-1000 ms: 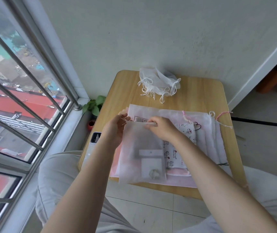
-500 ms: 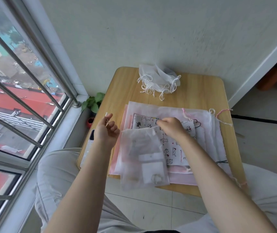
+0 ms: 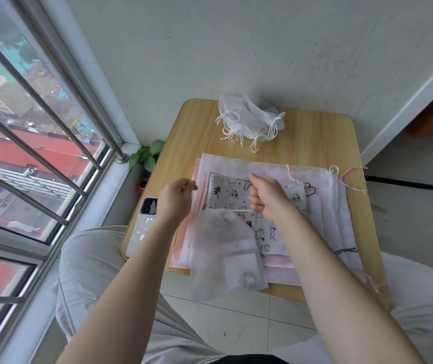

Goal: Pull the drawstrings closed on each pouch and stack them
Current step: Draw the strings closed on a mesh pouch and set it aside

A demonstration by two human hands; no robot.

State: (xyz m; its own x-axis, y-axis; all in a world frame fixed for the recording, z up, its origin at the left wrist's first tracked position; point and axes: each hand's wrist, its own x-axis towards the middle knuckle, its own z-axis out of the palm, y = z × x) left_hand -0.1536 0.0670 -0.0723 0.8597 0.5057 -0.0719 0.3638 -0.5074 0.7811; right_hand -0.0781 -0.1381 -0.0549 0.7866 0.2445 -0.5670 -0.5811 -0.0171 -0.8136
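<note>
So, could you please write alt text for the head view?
Two hands, left and right, pull drawstrings apart on a sheer white pouch over flat pouches on a small wooden table; a heap of closed pouches sits behind.

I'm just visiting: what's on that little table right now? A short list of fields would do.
Left hand: pinches a drawstring end, pulled out sideways
Right hand: grips the translucent pouch at its top
Under it: cat-print pouch on flat pink and white pouches
Far edge: white pouch pile
Near left corner: phone
Surface: wooden table
</note>
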